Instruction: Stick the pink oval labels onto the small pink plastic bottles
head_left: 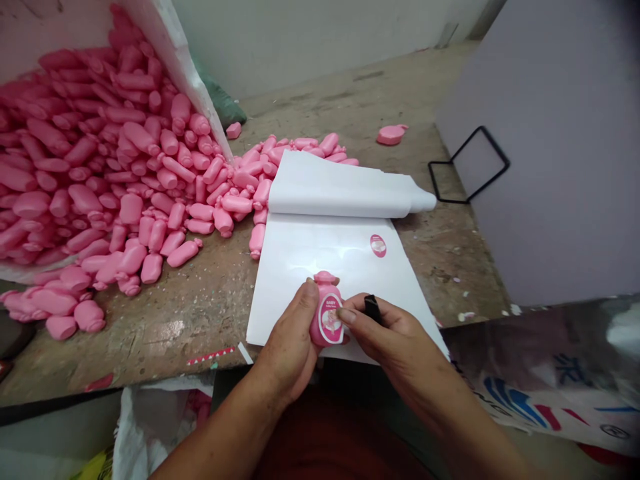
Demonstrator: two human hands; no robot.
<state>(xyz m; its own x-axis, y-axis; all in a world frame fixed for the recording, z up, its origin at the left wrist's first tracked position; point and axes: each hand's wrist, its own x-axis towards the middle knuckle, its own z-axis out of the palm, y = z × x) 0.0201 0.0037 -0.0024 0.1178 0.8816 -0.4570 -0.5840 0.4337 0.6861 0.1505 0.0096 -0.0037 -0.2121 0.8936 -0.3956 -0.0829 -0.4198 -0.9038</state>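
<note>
Pink bottle (327, 308) in left hand (295, 330); right fingertips (349, 316) seemingly touching label (331, 319)

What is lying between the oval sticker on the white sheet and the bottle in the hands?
Only bare white sheet, seen in the head view.

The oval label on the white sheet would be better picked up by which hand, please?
Probably the right hand: it is nearer the label, while the left hand grips the pink bottle. The black object by the right fingers might hinder it, though.
</note>
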